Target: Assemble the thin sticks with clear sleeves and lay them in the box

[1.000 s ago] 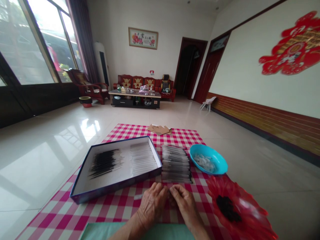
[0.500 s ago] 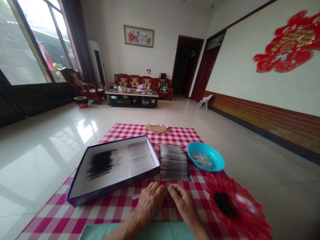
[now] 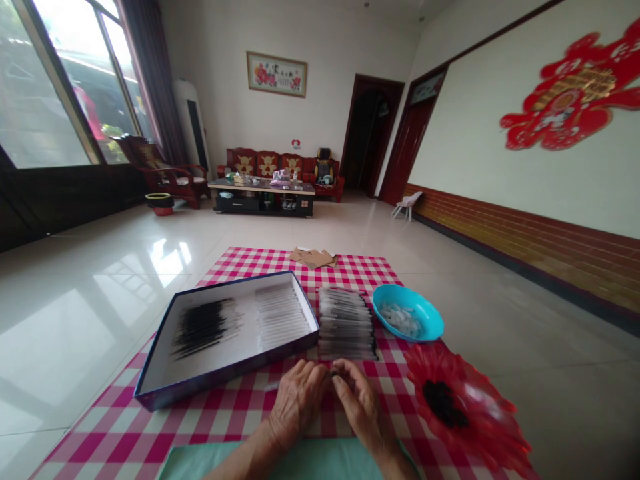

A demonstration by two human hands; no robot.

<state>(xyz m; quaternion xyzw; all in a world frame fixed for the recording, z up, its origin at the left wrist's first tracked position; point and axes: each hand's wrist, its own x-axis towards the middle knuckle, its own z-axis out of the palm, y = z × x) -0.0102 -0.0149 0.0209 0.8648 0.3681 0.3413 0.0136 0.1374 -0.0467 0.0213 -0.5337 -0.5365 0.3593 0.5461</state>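
My left hand (image 3: pixel 299 393) is closed round a thin pen (image 3: pixel 271 386); its pale, clear end sticks out to the left and the rest is hidden by my fingers. My right hand (image 3: pixel 361 405) pinches a small dark piece (image 3: pixel 332 375) at the pen's other end, fingertips almost touching those of the left. Just beyond lies a row of clear pens with dark insides (image 3: pixel 347 323). To the left, a shallow box (image 3: pixel 226 363) holds black pen refills (image 3: pixel 203 327) and clear pen barrels (image 3: pixel 283 317).
A blue bowl (image 3: pixel 433 310) of small clear pieces stands right of the pens. Nearer is a red flower-shaped dish (image 3: pixel 487 407) with small black pieces. Torn cardboard (image 3: pixel 315 259) lies at the far end of the checked cloth (image 3: pixel 240 261). Green fabric (image 3: pixel 200 460) covers the near edge.
Both hands stay together, with the right fingers shifted slightly up and curled more around the small dark piece. The whole view has shifted a little.
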